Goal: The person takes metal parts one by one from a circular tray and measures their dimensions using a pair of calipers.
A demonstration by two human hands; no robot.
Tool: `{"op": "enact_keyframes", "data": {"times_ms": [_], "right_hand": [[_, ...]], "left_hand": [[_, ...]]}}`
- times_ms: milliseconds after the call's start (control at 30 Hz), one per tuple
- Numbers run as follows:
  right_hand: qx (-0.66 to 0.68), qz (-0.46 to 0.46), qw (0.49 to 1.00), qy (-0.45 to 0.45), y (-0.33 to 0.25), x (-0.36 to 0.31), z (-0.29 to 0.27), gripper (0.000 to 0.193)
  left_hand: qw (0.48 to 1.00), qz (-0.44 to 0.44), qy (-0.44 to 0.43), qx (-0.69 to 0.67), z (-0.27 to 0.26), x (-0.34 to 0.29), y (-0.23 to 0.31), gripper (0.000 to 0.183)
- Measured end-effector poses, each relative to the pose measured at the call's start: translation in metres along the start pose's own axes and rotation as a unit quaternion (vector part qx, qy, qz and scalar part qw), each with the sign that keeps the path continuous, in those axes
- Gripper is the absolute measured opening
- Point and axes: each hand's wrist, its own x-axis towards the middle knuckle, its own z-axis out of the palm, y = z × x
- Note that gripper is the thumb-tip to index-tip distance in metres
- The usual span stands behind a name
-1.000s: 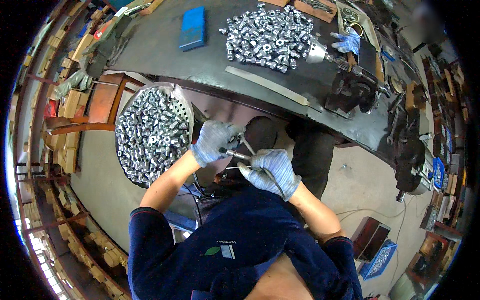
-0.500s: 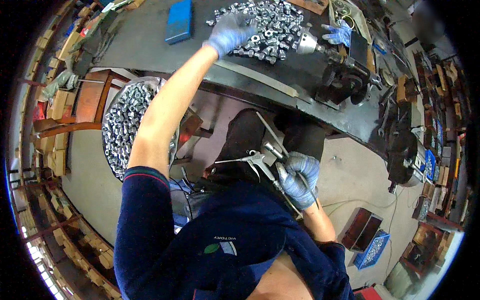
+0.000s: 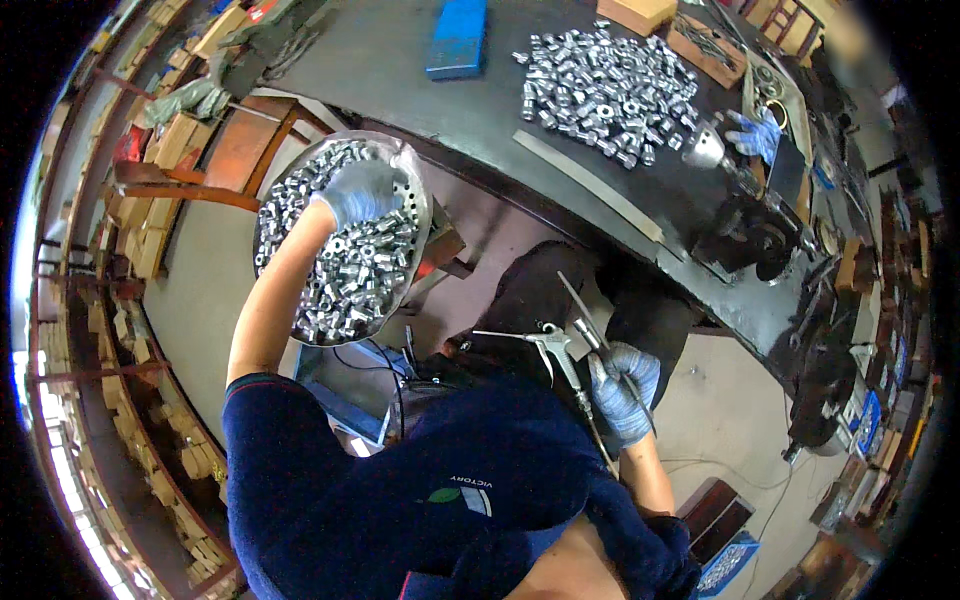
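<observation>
My left hand (image 3: 362, 194), in a grey-blue glove, reaches into a round metal pan (image 3: 418, 235) heaped with shiny metal fittings (image 3: 345, 285). Motion smears its fingers, so what they touch or hold is unclear. Over my lap, my right hand (image 3: 626, 392), gloved too, is closed around a thin metal rod (image 3: 573, 292) that slants up past the fingers. A short metal cylinder (image 3: 588, 333) pokes out beside the rod at the fingertips. Close to that hand lies an air blow gun (image 3: 550, 346) with a thin nozzle; whether the hand touches it is hard to tell.
The dark workbench (image 3: 400, 90) carries a heap of fittings (image 3: 610, 95), a blue box (image 3: 457, 40), a flat metal bar (image 3: 590, 185) and a chuck (image 3: 706, 148). Near the chuck lies a loose glove (image 3: 755, 132). A wooden chair (image 3: 240, 150) stands left; shelves line that side.
My left hand has moved from the fittings heap on the bench down to the round pan at the left. The view has shifted; my right hand keeps its hold on the rod.
</observation>
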Motion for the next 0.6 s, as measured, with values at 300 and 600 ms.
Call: {"op": "enact_keyframes", "data": {"times_ms": [300, 600], "right_hand": [[0.004, 0.016, 1.000, -0.021, -0.008, -0.001, 0.001, 0.029], [0.001, 0.005, 1.000, -0.016, -0.004, -0.010, 0.010, 0.031]], "left_hand": [[0.989, -0.005, -0.076, 0.123, 0.046, -0.017, 0.023, 0.025], [0.957, 0.024, -0.191, 0.216, 0.044, 0.010, 0.031, 0.025]]}}
